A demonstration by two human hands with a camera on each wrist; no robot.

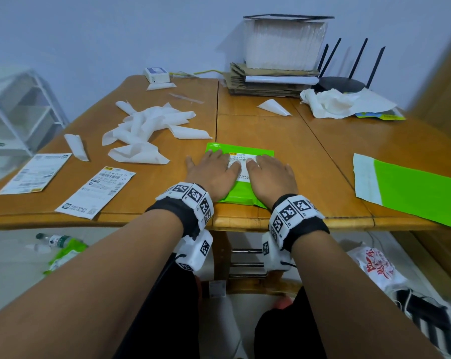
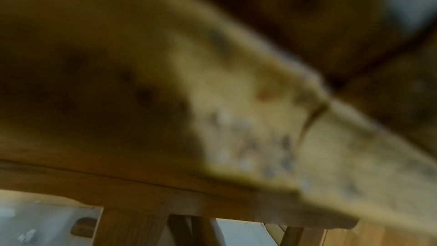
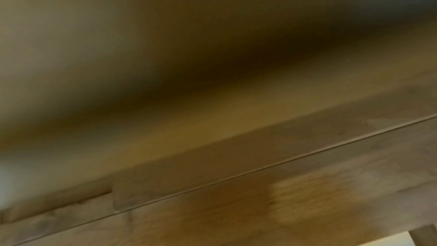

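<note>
A green mailer bag (image 1: 263,151) lies flat near the front edge of the wooden table (image 1: 309,151), with a white shipping label (image 1: 241,161) stuck on its top. My left hand (image 1: 214,172) and right hand (image 1: 268,174) lie palm down on it side by side, fingers straight, pressing on the label. Most of the bag is hidden under the two hands. Both wrist views are blurred and show only the table's wooden edge (image 2: 165,190) and underside (image 3: 236,203) from below.
Two loose shipping labels (image 1: 94,193) (image 1: 35,173) lie at front left, behind them a heap of white backing strips (image 1: 146,128). Another flat green mailer (image 1: 416,193) overhangs the front right edge. Cardboard, a white stack (image 1: 284,45), a router (image 1: 343,82) and crumpled paper stand at the back.
</note>
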